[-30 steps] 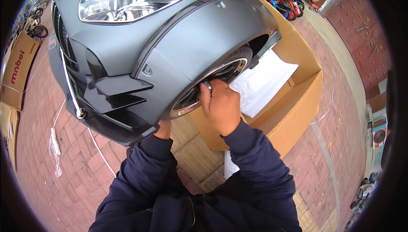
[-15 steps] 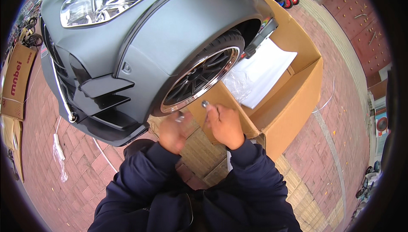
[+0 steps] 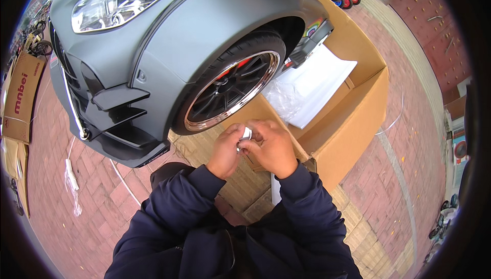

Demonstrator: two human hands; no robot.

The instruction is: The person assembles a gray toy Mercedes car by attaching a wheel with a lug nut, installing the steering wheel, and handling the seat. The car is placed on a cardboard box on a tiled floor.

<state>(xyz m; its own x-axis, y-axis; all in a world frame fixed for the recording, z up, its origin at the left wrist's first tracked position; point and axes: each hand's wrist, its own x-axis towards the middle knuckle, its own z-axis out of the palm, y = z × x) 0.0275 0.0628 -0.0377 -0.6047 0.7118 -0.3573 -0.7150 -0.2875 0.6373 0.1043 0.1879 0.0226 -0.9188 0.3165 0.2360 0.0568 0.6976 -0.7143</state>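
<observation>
My left hand (image 3: 224, 151) and my right hand (image 3: 275, 147) meet in front of the wheel, both closed with fingertips around a small shiny silver part (image 3: 246, 134). A narrow metal bit shows below it between the fingers; whether it belongs to the same part, I cannot tell. Just beyond my hands is the black front wheel (image 3: 236, 87) with its chrome rim and dark spokes. It sits in the arch of a matte grey ride-on toy car (image 3: 179, 54).
An open cardboard box (image 3: 353, 125) stands right of the car, holding a white sheet (image 3: 322, 87) and clear plastic wrap (image 3: 283, 100). Another carton (image 3: 23, 95) is at the far left. A white wrapped stick (image 3: 70, 175) lies on the brick paving (image 3: 102, 202).
My hands have come together, bringing the small metal pieces they held apart into one spot. The car's front and wheel appear slightly further left, and the wheel's face is more visible.
</observation>
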